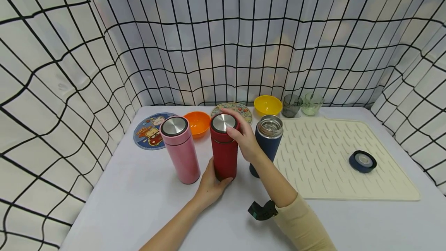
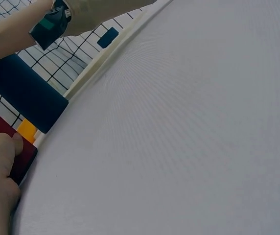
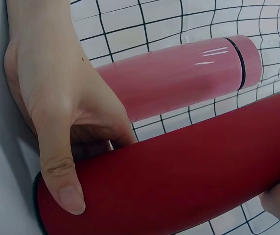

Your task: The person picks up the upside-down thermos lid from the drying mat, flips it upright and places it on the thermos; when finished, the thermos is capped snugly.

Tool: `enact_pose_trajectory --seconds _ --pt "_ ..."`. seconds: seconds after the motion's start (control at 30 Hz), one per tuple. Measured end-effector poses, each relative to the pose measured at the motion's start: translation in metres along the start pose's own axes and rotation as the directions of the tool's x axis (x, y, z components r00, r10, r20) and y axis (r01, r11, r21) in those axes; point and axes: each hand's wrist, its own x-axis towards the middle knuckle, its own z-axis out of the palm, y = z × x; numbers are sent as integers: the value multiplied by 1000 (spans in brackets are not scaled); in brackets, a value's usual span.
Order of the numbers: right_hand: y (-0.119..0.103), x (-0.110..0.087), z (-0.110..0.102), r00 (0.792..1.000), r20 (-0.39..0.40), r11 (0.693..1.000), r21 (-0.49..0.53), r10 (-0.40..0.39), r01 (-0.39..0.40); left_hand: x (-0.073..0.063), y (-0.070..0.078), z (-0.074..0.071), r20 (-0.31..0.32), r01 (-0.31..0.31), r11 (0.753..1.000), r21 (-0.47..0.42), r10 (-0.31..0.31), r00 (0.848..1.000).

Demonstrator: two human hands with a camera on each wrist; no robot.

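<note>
A red thermos bottle (image 1: pixel 224 154) stands upright on the white table, its steel-topped lid (image 1: pixel 224 123) in place. Low on its body, my left hand (image 1: pixel 209 187) holds it, thumb across the front. My right hand (image 1: pixel 245 138) grips the lid from the right, with the thumb and fingers around its rim. In the right wrist view, the left hand (image 3: pixel 66 107) wraps the red bottle (image 3: pixel 179 166) near its base. To the left stands a pink thermos bottle (image 1: pixel 182 154) with its lid on. A navy thermos bottle (image 1: pixel 270 144), lidless, stands at the right, partly behind my right forearm.
The navy lid (image 1: pixel 362 161) lies on a cream drying mat (image 1: pixel 327 181) at the right. Behind the bottles are an orange bowl (image 1: pixel 198 124), a yellow bowl (image 1: pixel 267 105), two glass cups (image 1: pixel 292 105) and two round mats (image 1: pixel 146 131). Black netting (image 1: pixel 209 49) surrounds the table.
</note>
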Motion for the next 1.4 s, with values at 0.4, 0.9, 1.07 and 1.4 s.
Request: enact_pose_trajectory --seconds 0.4,0.9,1.07,1.4 --pt "0 -1 1 1000 10 1000 -5 14 -14 -2 0 -3 -29 -32 999 -8 31 999" --pt "1 -2 -2 999 34 1000 17 8 -9 -1 0 -1 -56 -62 998 0 62 996" --pt "4 -2 -2 999 33 999 9 -43 43 -2 0 -1 -56 -63 998 5 64 996" --pt "1 -2 -3 998 62 999 33 12 -14 -2 0 0 -49 -50 999 3 50 998"
